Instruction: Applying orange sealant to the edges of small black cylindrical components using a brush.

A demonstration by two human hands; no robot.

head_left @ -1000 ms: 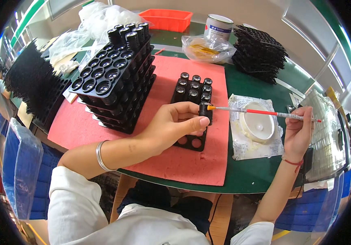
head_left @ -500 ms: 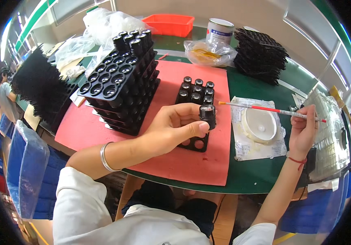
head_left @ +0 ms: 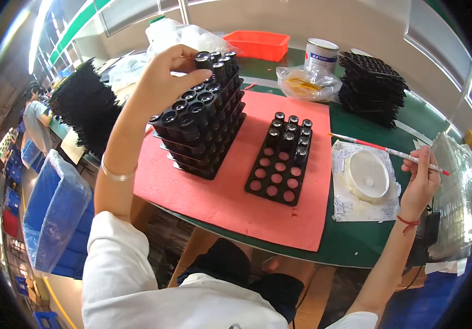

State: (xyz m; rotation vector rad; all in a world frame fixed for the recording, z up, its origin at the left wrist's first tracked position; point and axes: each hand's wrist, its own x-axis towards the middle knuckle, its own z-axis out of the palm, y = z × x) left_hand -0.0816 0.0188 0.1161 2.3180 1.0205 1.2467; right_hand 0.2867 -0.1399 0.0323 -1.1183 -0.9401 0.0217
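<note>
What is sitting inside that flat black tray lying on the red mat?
The flat black tray holds small dark cylinders in its far rows only; the near holes are empty, with the red mat showing through them. What lies inside the cylinders cannot be seen.

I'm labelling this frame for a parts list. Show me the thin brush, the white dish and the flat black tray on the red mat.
thin brush (head_left: 378,147): head view, middle of its red-and-white handle.
white dish (head_left: 366,174): head view, centre of its bowl.
flat black tray (head_left: 273,178): head view, empty holes in its near half.

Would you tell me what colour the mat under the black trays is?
The mat is salmon red, seen in the head view.
</note>
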